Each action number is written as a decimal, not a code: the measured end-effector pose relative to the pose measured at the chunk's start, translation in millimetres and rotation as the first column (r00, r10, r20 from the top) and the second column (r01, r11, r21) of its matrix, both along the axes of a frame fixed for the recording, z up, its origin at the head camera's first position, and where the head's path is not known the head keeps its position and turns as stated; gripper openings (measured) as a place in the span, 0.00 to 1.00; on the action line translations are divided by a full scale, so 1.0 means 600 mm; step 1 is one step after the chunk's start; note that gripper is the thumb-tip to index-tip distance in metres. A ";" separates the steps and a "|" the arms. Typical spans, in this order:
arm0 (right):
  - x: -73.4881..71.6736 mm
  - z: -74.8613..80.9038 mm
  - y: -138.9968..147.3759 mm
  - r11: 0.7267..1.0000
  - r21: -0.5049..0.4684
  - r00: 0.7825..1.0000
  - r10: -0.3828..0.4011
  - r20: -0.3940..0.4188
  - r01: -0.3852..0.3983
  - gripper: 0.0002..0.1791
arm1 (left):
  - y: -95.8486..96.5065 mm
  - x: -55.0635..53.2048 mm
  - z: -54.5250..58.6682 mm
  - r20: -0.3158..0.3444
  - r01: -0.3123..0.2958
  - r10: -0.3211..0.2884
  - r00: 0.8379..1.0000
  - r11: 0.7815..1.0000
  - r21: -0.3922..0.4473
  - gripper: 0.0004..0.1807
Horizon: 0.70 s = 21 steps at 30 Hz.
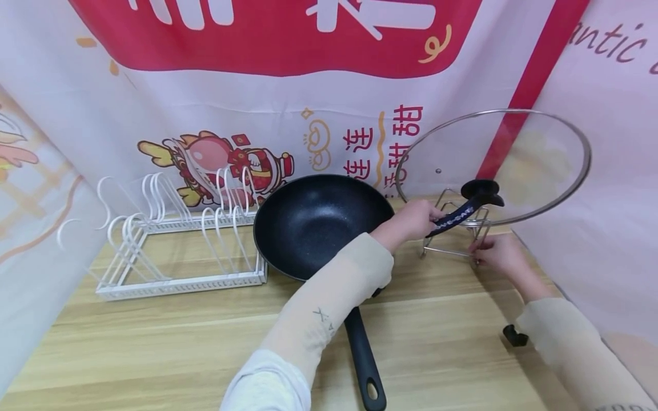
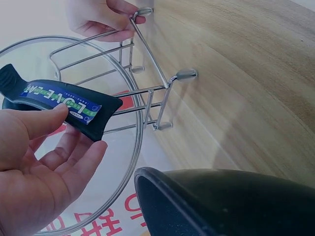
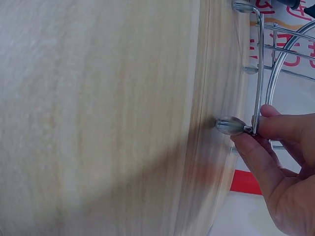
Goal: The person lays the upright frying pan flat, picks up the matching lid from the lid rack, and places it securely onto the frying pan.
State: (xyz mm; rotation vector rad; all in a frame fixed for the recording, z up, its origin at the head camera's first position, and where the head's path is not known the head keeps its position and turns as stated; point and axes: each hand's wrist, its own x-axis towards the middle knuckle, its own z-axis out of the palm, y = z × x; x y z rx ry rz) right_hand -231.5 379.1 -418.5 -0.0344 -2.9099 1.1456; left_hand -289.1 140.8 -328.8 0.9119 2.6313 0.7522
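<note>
A large glass pan lid (image 1: pixel 540 165) with a steel rim stands tilted upright in a small wire lid rack (image 1: pixel 447 252) at the back right. My left hand (image 1: pixel 411 221) pinches the lid's black handle (image 2: pixel 64 101), thumb on its printed label and fingers beneath. Low at the rack's front corner, my right hand (image 1: pixel 497 257) pinches the metal wire just by a clear foot cap (image 3: pixel 230 126). Beside my left forearm lies a black wok (image 1: pixel 319 222), its long handle (image 1: pixel 365 357) pointing toward me and partly covered by the sleeve.
A white rack (image 1: pixel 180 286) with several curved dividers stands left of the wok. A small black object (image 1: pixel 515 335) lies by my right sleeve. Printed cloth (image 1: pixel 288 103) hangs behind the wooden table (image 1: pixel 169 348) and along both sides.
</note>
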 end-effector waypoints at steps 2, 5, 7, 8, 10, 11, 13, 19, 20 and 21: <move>0.000 0.001 0.000 1.000 0.005 1.000 0.007 -0.002 -0.007 0.07 | -0.001 0.000 0.002 0.005 0.005 -0.005 1.000 1.000 -0.005 0.21; 0.001 0.004 0.000 1.000 0.019 1.000 0.017 -0.007 -0.017 0.08 | -0.004 0.000 0.006 0.005 0.023 -0.023 1.000 1.000 -0.005 0.21; 0.002 0.007 0.000 0.999 0.027 1.000 0.019 -0.009 -0.019 0.07 | -0.004 0.000 0.007 0.003 0.029 -0.029 1.000 1.000 -0.001 0.21; 0.003 0.008 0.000 0.999 0.028 1.000 0.018 -0.011 -0.018 0.07 | -0.004 0.000 0.008 0.001 0.032 -0.032 0.999 0.999 0.003 0.21; 0.006 0.008 0.001 0.999 0.034 1.000 0.022 -0.018 -0.021 0.08 | -0.003 0.000 0.007 -0.001 0.038 -0.038 0.999 0.999 0.009 0.21; 0.007 0.008 0.001 0.999 0.036 0.999 0.023 -0.023 -0.022 0.08 | -0.003 0.000 0.006 0.002 0.036 -0.036 0.999 0.999 0.012 0.21; 0.009 0.005 0.001 0.999 0.035 0.999 0.024 -0.031 -0.023 0.08 | -0.003 0.001 0.003 0.015 0.038 -0.038 0.999 0.999 0.030 0.21; 0.010 -0.003 0.000 0.999 0.013 0.997 0.052 -0.057 -0.051 0.09 | -0.010 0.000 -0.002 0.046 0.041 -0.044 0.998 0.996 0.080 0.18; 0.010 -0.004 0.000 0.999 0.011 0.997 0.054 -0.061 -0.053 0.09 | -0.012 -0.001 -0.002 0.044 0.045 -0.049 0.998 0.995 0.086 0.18; 0.010 -0.004 0.000 0.998 0.009 0.996 0.055 -0.064 -0.055 0.09 | -0.013 -0.001 -0.002 0.043 0.052 -0.056 0.998 0.994 0.094 0.17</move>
